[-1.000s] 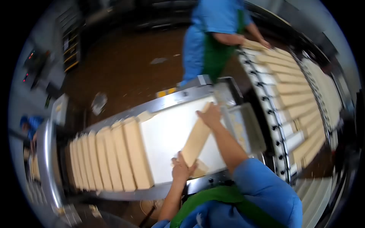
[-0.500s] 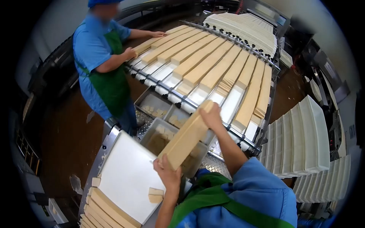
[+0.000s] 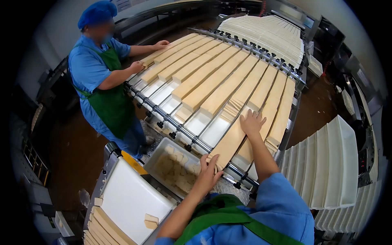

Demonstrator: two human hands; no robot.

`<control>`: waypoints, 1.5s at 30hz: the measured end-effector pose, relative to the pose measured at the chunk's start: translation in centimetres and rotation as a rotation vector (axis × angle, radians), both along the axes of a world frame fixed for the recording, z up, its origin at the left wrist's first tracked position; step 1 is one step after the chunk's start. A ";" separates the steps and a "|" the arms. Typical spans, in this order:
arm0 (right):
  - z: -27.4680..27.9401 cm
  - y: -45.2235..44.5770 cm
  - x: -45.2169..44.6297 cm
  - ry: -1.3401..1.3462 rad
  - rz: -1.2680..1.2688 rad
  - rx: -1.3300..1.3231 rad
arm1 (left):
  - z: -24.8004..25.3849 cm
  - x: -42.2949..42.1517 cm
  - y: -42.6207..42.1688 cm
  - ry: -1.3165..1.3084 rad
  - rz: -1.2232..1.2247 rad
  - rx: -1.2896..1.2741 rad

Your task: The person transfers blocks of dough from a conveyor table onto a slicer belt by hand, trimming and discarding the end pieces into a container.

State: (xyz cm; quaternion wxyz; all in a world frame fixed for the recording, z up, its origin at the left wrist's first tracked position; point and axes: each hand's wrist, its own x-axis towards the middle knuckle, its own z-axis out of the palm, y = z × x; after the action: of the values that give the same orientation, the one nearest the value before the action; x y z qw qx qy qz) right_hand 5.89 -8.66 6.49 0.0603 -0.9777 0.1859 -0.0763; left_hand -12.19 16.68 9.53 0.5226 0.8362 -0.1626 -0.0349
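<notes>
A long pale bar of thin, dough-like slices (image 3: 229, 141) lies in a lane of the slanted white conveyor (image 3: 206, 132). My left hand (image 3: 208, 174) grips its near end, fingers over the top edge at the conveyor's front roller. Toward the bar's far end, my right hand (image 3: 252, 123) rests on top with its fingers spread. Beside that hand, to the left, is a group of separated slices (image 3: 232, 109). Similar pale bars (image 3: 218, 92) fill the neighbouring lanes.
A co-worker (image 3: 100, 77) stands at the left with both hands on the far-left bar. Below the front roller (image 3: 171, 132) sits a grey bin (image 3: 157, 165) of scraps. More bars (image 3: 104, 228) lie on the lower-left white belt (image 3: 132, 196). Stacked white trays (image 3: 322, 167) stand at right.
The bar I held in the air above the bins now lies in a conveyor lane. Both my hands moved with it, and my right hand's fingers have spread. The view has shifted slightly.
</notes>
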 end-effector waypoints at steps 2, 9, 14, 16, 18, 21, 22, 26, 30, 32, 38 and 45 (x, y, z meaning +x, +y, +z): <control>-1.0 -0.3 0.3 -0.120 -0.018 -0.063 | -1.8 2.1 -1.6 -0.105 -0.064 -0.010; 0.8 4.3 -5.9 -0.455 0.629 0.473 | -2.8 4.9 -4.5 -0.102 -0.002 -0.040; 2.8 6.5 -11.9 -0.290 0.990 0.495 | -4.4 3.8 -3.5 0.031 0.330 -0.313; 2.4 6.7 -12.4 -0.223 0.959 0.197 | -4.9 3.0 -2.4 0.117 0.433 -0.375; 1.7 6.5 -12.4 -0.210 0.955 0.180 | -4.6 2.1 -0.9 0.124 0.576 -0.611; 1.5 6.9 -12.4 -0.204 0.943 0.122 | -3.3 0.4 1.3 0.156 0.658 -0.707; 1.4 7.0 -12.3 -0.225 0.937 0.122 | -4.0 -0.1 2.2 0.133 0.674 -0.696; 1.2 6.9 -12.0 -0.263 0.881 0.162 | -5.1 -2.3 4.6 0.184 0.752 -0.640; 0.2 7.3 -12.0 -0.249 0.764 0.093 | -9.4 -5.6 7.8 0.160 0.908 -0.006; 0.6 8.0 -12.2 -0.171 0.697 0.079 | -9.6 -7.7 9.9 0.166 0.950 -0.099; -0.3 7.6 -12.0 -0.205 0.838 0.089 | -9.6 -17.8 18.8 0.469 1.328 0.546; 0.7 11.2 -14.7 -0.365 1.013 0.318 | -8.8 -22.4 19.9 0.837 1.065 0.617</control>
State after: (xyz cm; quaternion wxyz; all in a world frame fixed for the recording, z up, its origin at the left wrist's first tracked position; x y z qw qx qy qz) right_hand -8.85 2.55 7.22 0.2673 -0.8946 -0.3114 -0.1768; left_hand -34.55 36.54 0.70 0.2285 0.8274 0.4946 -0.1365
